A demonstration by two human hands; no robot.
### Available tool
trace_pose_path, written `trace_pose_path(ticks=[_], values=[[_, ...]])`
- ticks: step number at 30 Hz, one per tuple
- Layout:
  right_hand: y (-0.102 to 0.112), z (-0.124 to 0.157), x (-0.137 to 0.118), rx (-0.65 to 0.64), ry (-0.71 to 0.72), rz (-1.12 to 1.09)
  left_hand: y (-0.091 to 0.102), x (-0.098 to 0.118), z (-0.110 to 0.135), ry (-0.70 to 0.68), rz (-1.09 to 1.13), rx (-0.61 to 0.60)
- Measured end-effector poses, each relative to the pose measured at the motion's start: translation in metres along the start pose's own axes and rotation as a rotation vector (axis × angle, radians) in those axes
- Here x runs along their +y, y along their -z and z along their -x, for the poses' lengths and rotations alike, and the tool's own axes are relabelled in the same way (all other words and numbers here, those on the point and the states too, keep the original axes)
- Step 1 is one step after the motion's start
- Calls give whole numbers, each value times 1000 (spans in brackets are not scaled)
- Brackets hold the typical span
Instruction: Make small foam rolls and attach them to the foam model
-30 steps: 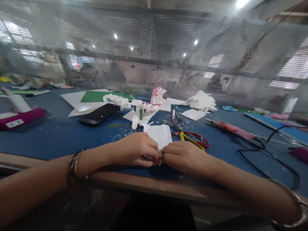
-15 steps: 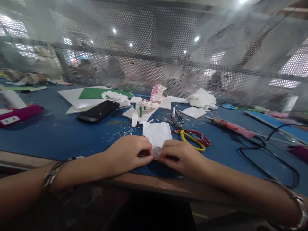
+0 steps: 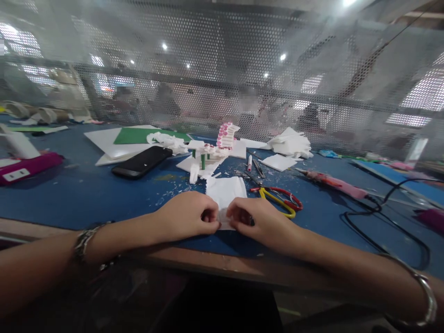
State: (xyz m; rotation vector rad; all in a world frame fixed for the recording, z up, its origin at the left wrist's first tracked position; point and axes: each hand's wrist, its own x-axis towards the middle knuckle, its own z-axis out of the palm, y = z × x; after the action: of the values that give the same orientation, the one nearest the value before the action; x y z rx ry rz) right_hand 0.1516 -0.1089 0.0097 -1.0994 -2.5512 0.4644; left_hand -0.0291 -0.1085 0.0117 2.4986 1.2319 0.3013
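A small piece of thin white paper, like tissue, lies at the table's near edge with its far part flat on the blue surface. My left hand pinches its near left side between thumb and fingers. Across from it, my right hand has its fingers curled and pinched on the near right side. Both hands partly cover the paper's near end. Just beyond stands a small white model with green posts and a pink-and-white stepped piece.
Scissors with red and yellow handles lie right of the paper. A pink corded hot tool rests farther right, its black cable looping toward the edge. A black phone lies left. White sheets pile up before a perforated metal screen.
The fingers have shifted slightly on the paper's near end, and more of that end shows between them. My right hand's fingers are lifted and more curled than before.
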Motion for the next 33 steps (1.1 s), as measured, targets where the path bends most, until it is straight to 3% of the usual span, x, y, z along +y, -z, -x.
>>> trace_pose_path(ticks=[7,12,14,18,23,33], values=[[6,3,5,-47,226,90,3,-3,4,-91,-147,79],[15,2,4,-151,195,72,7,-6,4,-460,-255,53],[15,2,4,-142,208,107,7,-4,3,-513,-286,49],[7,4,5,-68,225,134,6,2,1,-438,-340,79],[1,3,6,-10,155,123,2,6,1,-231,-200,28],[-4,2,0,9,39,136,-2,-2,1,-200,-117,14]])
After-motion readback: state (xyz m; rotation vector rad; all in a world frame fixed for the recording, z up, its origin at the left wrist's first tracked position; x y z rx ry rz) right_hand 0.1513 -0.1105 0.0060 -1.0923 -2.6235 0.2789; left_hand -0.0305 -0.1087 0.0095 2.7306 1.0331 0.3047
